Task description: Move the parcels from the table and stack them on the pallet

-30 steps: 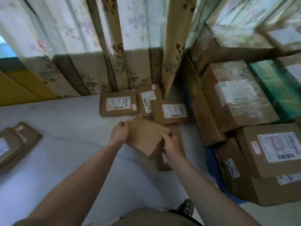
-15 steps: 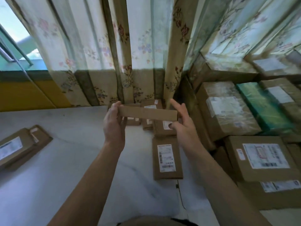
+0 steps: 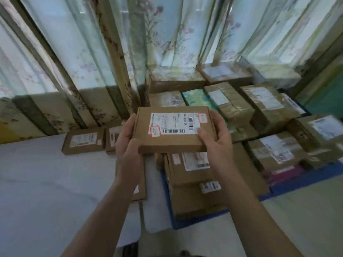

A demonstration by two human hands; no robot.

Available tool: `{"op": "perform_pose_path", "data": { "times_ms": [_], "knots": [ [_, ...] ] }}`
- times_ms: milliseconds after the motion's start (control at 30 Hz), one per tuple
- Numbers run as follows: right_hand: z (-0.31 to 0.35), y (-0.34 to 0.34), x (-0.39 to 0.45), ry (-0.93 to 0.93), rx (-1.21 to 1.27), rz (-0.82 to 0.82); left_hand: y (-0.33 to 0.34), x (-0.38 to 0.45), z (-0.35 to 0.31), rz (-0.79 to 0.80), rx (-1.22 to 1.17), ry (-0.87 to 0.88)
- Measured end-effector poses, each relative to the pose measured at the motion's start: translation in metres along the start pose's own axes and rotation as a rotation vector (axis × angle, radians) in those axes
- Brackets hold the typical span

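I hold a flat brown cardboard parcel (image 3: pixel 172 135) in the air, its white shipping label facing up. My left hand (image 3: pixel 127 140) grips its left edge and my right hand (image 3: pixel 216 135) grips its right edge, thumb on the label. It hovers above the gap between the white table (image 3: pixel 46 182) and the blue pallet (image 3: pixel 289 186). On the table lie more flat parcels: one (image 3: pixel 83 140) at the back, one (image 3: pixel 111 138) beside it, one (image 3: pixel 139 191) partly hidden under my left forearm. Several stacked boxes (image 3: pixel 232 106) cover the pallet.
Flowered curtains (image 3: pixel 111 52) hang behind the table and the pallet. Among the pallet boxes are a green-wrapped one (image 3: pixel 196 98) and a low box (image 3: pixel 194 184) near the front left corner. Pale floor (image 3: pixel 278 229) lies in front of the pallet.
The parcel was lifted off the table, turned edge-on, and now lies label up in both hands. It and my view have shifted right toward the pallet.
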State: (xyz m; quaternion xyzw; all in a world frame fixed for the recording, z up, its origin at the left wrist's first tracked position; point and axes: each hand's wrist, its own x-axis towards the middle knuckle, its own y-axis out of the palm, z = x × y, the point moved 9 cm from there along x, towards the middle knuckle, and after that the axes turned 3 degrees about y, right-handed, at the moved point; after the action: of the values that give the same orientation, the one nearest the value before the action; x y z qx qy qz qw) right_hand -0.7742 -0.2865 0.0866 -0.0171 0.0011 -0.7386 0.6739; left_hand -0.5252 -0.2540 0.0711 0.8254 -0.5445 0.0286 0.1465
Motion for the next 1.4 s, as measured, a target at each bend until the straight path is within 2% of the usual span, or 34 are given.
{"op": "perform_pose_path", "data": {
  "times_ms": [167, 333, 500, 800, 1000, 1200, 1300, 1400],
  "knots": [
    [-0.013, -0.057, 0.001, -0.029, -0.104, -0.035, 0.050, -0.043, 0.007, 0.047, 0.040, 0.033],
    [-0.032, -0.084, 0.001, -0.023, -0.176, -0.002, 0.071, -0.070, 0.025, 0.073, 0.235, 0.024],
    [-0.066, -0.093, -0.005, 0.042, -0.237, 0.020, 0.072, -0.089, 0.053, 0.110, 0.427, 0.000],
    [-0.075, -0.091, -0.001, 0.032, -0.356, 0.124, 0.069, -0.107, 0.063, 0.065, 0.537, -0.122],
    [-0.074, -0.092, 0.013, 0.031, -0.379, 0.128, 0.072, -0.097, 0.063, 0.104, 0.517, -0.178],
    [-0.062, -0.090, 0.013, -0.033, -0.484, 0.107, 0.061, -0.092, 0.068, 0.124, 0.408, -0.185],
    [-0.031, -0.078, 0.008, -0.197, -0.573, 0.023, 0.036, -0.081, 0.065, 0.075, 0.359, -0.163],
    [-0.007, -0.033, 0.003, -0.292, -0.625, 0.082, -0.008, -0.064, 0.059, 0.000, 0.451, -0.168]
  ]
}}
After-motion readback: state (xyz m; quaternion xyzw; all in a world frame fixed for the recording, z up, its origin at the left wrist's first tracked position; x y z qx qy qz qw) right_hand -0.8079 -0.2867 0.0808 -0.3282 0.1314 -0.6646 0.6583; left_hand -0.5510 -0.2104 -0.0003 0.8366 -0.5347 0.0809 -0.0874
